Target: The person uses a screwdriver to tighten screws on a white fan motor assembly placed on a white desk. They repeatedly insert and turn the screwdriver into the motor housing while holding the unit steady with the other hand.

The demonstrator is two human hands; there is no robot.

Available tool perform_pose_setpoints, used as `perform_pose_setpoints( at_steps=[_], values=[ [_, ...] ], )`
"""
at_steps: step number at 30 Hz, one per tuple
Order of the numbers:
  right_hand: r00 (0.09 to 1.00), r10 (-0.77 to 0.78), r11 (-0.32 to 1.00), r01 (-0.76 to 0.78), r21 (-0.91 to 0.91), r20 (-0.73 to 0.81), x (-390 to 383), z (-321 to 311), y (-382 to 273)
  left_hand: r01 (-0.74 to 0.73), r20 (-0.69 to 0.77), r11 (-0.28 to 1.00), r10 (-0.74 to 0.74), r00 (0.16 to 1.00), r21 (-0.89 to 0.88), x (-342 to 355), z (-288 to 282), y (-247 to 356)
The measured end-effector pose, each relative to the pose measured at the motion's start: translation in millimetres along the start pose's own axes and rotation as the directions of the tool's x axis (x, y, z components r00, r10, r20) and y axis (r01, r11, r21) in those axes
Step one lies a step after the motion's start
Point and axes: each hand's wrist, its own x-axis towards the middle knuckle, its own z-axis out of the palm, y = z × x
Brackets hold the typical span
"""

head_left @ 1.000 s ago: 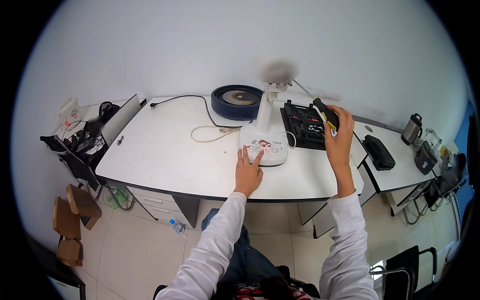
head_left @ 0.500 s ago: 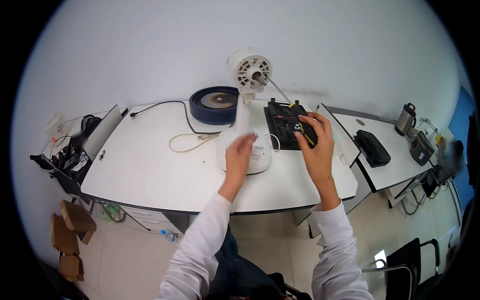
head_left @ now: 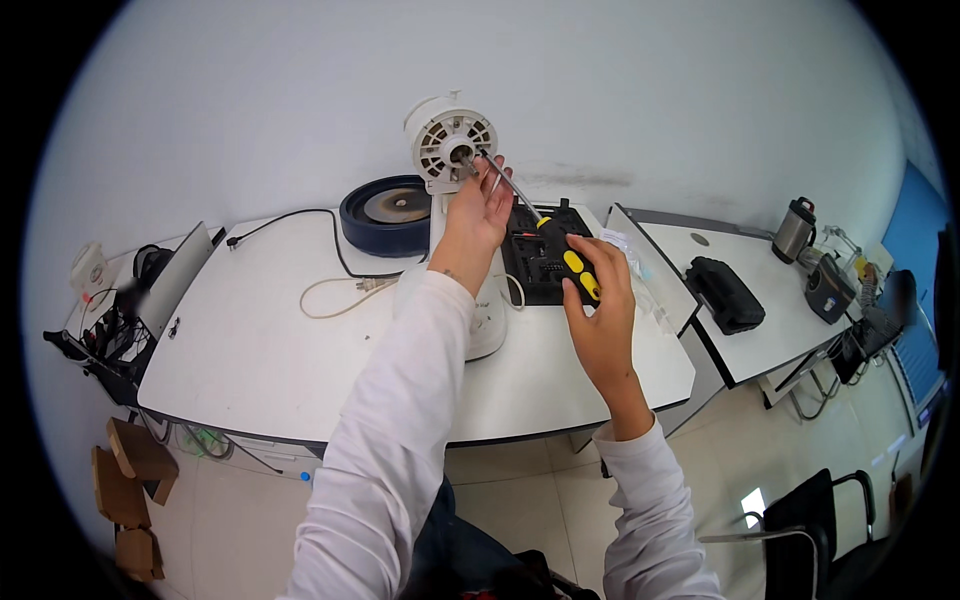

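Note:
A white fan motor housing (head_left: 432, 135) with a slotted round front tops the white fan stand on the table. My left hand (head_left: 478, 215) is raised just below the motor's centre shaft, its fingers stretched upward and apart beside the screwdriver's metal blade. Whether those fingers touch the blade or the shaft, I cannot tell. My right hand (head_left: 605, 320) grips the end of the screwdriver (head_left: 572, 262), which has a black and yellow handle. The blade slants up and left, its tip at the front of the motor. My left forearm hides part of the fan's base (head_left: 488, 330).
A dark blue round part (head_left: 385, 245) stands behind the fan stand, with a black cable (head_left: 300, 212) and a pale plug cord (head_left: 322, 312) nearby. An open black tool case (head_left: 530, 285) lies under the screwdriver. On the right-hand table are a black case (head_left: 725, 295) and a steel flask (head_left: 795, 230).
My left hand has risen from the fan's base to the motor front. My right hand still holds the screwdriver, its handle turned to show more yellow. The whole view has shifted slightly.

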Motion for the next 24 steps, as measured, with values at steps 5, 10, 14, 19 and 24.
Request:
perform_pose_setpoints(
  at_steps=[5,10,14,19,24],
  values=[
    [1.000,-0.013,0.999,0.013,0.036,-0.001,-5.2,3.0,4.3,-0.005,-0.023,1.000,0.005,1.000,-0.012,4.0,1.2,1.2],
    [1.000,-0.010,1.000,0.010,0.021,-0.007,-7.8,0.3,2.9,0.057,-0.055,0.998,-0.055,0.997,0.028,1.8,1.6,4.3],
    [1.000,-0.027,1.000,0.027,0.011,-0.016,-7.1,0.7,1.5,0.078,-0.075,0.996,-0.075,0.994,0.046,2.4,3.0,8.6],
    [0.998,0.022,0.999,-0.019,0.051,-0.065,-16.3,-8.8,-6.4,0.113,-0.114,0.993,-0.115,0.987,-0.019,6.4,2.6,10.3],
    [0.985,0.093,0.994,-0.084,0.063,-0.148,-31.4,-23.0,0.1,0.105,-0.073,0.994,-0.108,0.991,-0.040,-1.6,7.8,-0.2]
  ],
)
